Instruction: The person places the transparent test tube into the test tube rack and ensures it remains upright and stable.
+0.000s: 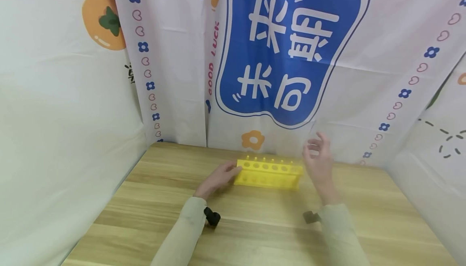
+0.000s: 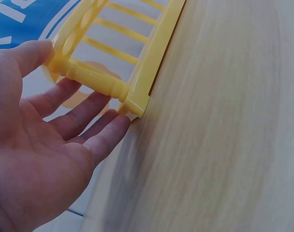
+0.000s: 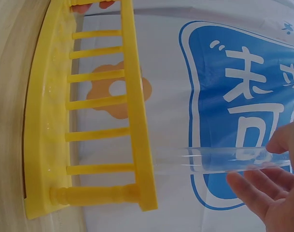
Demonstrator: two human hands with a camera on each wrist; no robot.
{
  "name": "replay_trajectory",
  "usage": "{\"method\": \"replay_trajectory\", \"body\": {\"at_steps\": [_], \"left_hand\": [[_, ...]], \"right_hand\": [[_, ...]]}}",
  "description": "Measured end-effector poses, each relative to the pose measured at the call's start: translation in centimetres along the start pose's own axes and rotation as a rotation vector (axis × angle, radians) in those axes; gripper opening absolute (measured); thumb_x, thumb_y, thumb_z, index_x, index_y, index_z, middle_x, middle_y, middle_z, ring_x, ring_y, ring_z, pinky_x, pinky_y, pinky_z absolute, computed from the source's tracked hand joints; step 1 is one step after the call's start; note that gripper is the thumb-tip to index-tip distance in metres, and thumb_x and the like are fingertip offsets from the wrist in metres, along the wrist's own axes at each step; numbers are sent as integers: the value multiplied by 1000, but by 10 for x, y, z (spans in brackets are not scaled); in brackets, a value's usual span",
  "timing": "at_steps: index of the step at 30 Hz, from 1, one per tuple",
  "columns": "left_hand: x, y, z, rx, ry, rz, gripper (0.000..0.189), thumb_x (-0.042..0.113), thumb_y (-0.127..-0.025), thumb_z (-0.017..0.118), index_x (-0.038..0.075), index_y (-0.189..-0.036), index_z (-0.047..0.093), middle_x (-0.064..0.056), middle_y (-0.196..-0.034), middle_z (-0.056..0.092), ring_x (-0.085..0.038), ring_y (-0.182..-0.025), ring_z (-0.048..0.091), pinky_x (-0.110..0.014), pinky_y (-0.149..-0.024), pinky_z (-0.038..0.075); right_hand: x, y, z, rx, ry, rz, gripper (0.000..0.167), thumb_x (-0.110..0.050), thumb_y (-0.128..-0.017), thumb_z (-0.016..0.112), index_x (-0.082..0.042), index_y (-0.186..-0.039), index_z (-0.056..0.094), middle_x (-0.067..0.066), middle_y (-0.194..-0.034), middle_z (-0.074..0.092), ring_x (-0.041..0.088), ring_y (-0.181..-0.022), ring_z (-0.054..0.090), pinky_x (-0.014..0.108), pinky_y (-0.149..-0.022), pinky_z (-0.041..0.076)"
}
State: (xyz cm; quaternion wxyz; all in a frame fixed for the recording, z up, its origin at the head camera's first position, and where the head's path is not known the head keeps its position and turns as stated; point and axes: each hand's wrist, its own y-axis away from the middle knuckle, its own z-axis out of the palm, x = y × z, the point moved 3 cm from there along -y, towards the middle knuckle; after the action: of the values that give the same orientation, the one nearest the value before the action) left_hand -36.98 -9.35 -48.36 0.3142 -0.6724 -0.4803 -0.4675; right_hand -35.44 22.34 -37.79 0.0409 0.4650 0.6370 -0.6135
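Note:
A yellow test tube rack (image 1: 269,172) stands on the wooden table, with a row of round holes along its top and short pegs behind them. My left hand (image 1: 220,177) grips its left end; in the left wrist view the thumb (image 2: 35,54) is at the top plate and the fingers lie along the end post. Over the rack's right end, my right hand (image 1: 321,169) pinches a clear test tube (image 3: 204,159) between thumb and fingers. The tube is upright relative to the rack, its lower end close at the top plate. In the head view the tube hardly shows.
The wood-grain table (image 1: 251,225) ends at the back against a white printed cloth (image 1: 182,96) with a blue patch and an orange flower. White cloth (image 1: 65,136) also hangs at the left and right sides. A black wrist device (image 1: 212,216) is on the left wrist.

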Motion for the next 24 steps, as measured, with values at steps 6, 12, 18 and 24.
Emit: {"method": "replay_trajectory", "body": {"at_steps": [6,12,18,24], "left_hand": [[3,0,1,-6,2,7,59,59,-95,51,16,-136,53,-13,-152,42,-35,-138,42,-59,-111,37],[4,2,-1,10,-14,-3,52,59,-96,51,16,-124,58,-11,-146,48,-32,-130,48,-55,-106,42],[2,1,-2,9,9,-17,65,60,-94,52,15,-142,49,-12,-150,46,-34,-136,45,-58,-111,38],[1,-1,-1,-6,-9,2,53,59,-95,52,17,-127,58,-9,-135,57,-30,-124,53,-55,-103,45]], "right_hand": [[3,6,2,-31,23,-25,52,5,-86,65,6,-134,45,24,-102,67,36,-88,68,-3,-69,45],[1,9,7,-43,25,-40,52,4,-86,65,6,-134,45,24,-101,66,36,-88,68,-3,-70,44],[1,11,10,-69,27,-44,53,5,-86,64,3,-135,43,24,-99,64,38,-87,67,-2,-70,44],[7,15,11,-72,66,-75,53,10,-83,65,6,-131,43,22,-95,63,35,-82,67,-2,-69,45]]}}
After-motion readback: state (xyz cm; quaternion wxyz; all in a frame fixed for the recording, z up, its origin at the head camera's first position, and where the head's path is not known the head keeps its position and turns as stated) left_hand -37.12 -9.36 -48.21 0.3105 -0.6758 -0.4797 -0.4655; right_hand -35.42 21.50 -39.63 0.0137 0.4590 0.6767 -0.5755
